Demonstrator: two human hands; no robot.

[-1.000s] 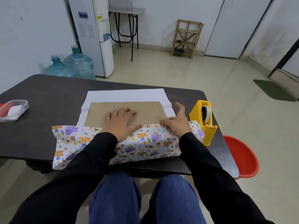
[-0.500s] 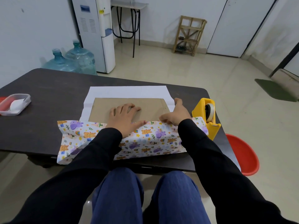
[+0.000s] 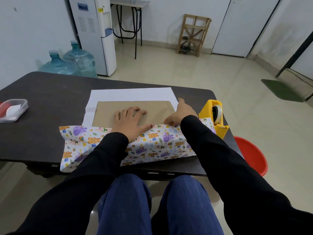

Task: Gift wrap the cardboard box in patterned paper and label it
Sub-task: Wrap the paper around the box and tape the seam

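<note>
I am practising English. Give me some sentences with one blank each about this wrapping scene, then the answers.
The left hand rests flat on the cardboard box, whose colour is ____.
The tape dispenser beside the right hand is ____.
Beyond the box, the patterned paper shows its plain ____ underside.
The clear container stands at the table's ____ end.
Missing words: brown; yellow; white; left.

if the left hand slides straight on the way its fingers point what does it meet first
Nothing upright: the left hand lies flat on the cardboard box, so it would probably run off the far edge onto the white back of the patterned paper.
</note>
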